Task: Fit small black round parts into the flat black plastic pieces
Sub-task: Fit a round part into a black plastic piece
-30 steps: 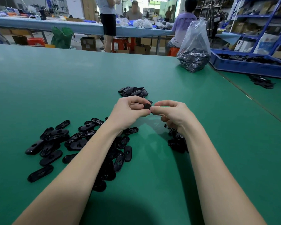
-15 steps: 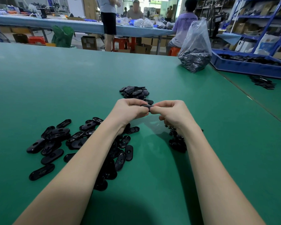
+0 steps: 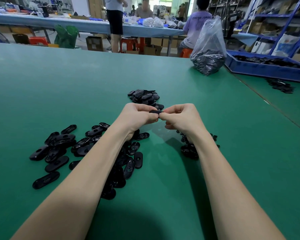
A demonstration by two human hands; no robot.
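hands barely shifted | left hand point(image 3: 139, 115), right hand point(image 3: 182, 116) fingers both pinching flat black piece point(image 3: 155, 111)

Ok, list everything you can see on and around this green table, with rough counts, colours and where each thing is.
flat plastic pieces: dozens, black, loose pile near left, partly under the left forearm
second heap of flat pieces: a dozen or so, black, just beyond the hands
small round parts: small cluster, black, under the right wrist
plastic bag: one, clear, holding black parts, far right
tray: one, blue, far right
table: one, green
held flat piece: one, black, between both hands
left hand: pinching the held piece
right hand: pinching its other end
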